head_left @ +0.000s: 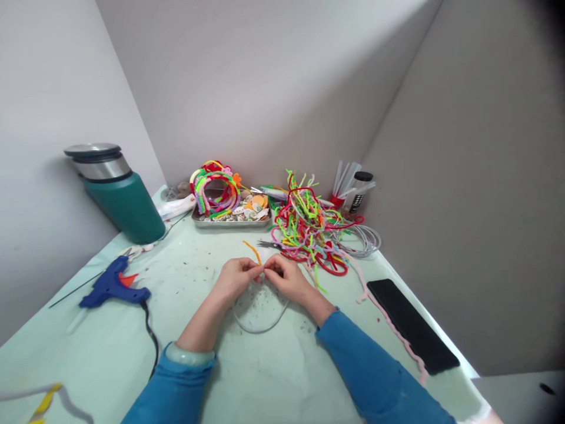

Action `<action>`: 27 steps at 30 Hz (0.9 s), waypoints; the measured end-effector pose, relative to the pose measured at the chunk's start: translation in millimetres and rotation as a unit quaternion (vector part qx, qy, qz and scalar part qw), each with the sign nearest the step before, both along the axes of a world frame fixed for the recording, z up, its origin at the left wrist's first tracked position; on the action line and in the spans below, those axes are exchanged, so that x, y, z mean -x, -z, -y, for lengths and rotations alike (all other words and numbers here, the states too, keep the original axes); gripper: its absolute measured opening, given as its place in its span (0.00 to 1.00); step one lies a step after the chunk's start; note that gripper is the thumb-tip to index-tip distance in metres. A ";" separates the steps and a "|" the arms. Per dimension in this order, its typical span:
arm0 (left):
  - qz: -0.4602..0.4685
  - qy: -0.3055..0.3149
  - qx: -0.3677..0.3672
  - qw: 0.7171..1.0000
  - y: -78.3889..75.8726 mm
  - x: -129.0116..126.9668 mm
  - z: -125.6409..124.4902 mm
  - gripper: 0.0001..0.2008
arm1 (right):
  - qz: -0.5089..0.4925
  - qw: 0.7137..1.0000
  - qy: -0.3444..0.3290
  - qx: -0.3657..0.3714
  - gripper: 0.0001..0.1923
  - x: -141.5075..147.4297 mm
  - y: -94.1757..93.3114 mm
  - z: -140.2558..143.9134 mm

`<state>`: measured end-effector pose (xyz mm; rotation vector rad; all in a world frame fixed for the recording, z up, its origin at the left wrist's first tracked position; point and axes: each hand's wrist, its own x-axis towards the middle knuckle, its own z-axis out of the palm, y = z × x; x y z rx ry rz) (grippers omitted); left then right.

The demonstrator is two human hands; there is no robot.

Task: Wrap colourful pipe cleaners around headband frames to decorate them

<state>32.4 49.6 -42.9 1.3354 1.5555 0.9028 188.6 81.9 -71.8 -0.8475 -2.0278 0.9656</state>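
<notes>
My left hand [241, 275] and my right hand [286, 275] meet fingertip to fingertip above the middle of the table, both closed in a pinch. A short orange pipe cleaner [252, 251] sticks up from between the fingertips, leaning to the left. Below the hands a thin grey hoop [258, 331] curves down toward me; its upper part is hidden behind the fingers and wrists. The exact spot where orange and grey meet is covered by my fingers. Just beyond my right hand lie dark-bladed scissors [268, 244] with red handles, partly under loose pipe cleaners.
A heap of coloured pipe cleaners [309, 215] and coiled grey wire [366, 240] lie at the back right. Behind stands a metal tray [232, 224] with finished hoops. Left are a blue glue gun [115, 288] and green bottle [126, 203]; right, a black phone [412, 327].
</notes>
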 end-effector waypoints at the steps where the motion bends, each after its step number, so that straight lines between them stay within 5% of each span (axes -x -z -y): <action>1: -0.001 0.006 -0.004 1.000 0.0 0.4 0.1 0.15 | -0.004 1.000 -0.004 0.009 0.04 0.0 0.1 -0.1; 14: -0.005 0.011 0.013 1.000 6.3 1.3 -1.5 0.17 | -0.035 0.986 -0.045 0.156 0.05 -1.6 -0.2 -4.6; 27: -0.056 0.028 -0.003 0.998 13.5 3.3 -2.7 0.21 | 0.003 0.998 -0.025 0.058 0.05 0.7 7.3 -3.7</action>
